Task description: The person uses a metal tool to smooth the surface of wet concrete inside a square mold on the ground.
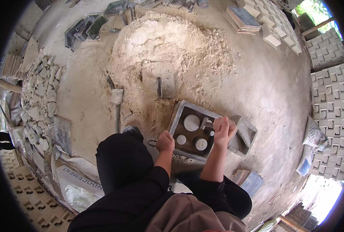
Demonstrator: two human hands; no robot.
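Note:
In front of me sits a square grey mould (178, 109) with a dark inside. Within it are a large pale disc (191, 122), a small pale disc (181, 139) and a speckled round piece (200, 144). My left hand (165, 142) is closed at the mould's left side, around a thin metal loop handle (152, 143) that sticks out past the fist. Over the mould's right edge, my right hand (223, 129) is clenched; what it grips is hidden by the fingers. Beside that fist, inside the mould, shows a small grey and dark fitting (208, 124).
A grey trough-like form (246, 133) lies right of the mould. Beyond is a heap of pale sandy powder (160, 38), with a board (168, 79) and a long-handled tool (117, 96) nearby. Rubble (40, 92) lies left; patterned blocks (330, 104) are stacked right.

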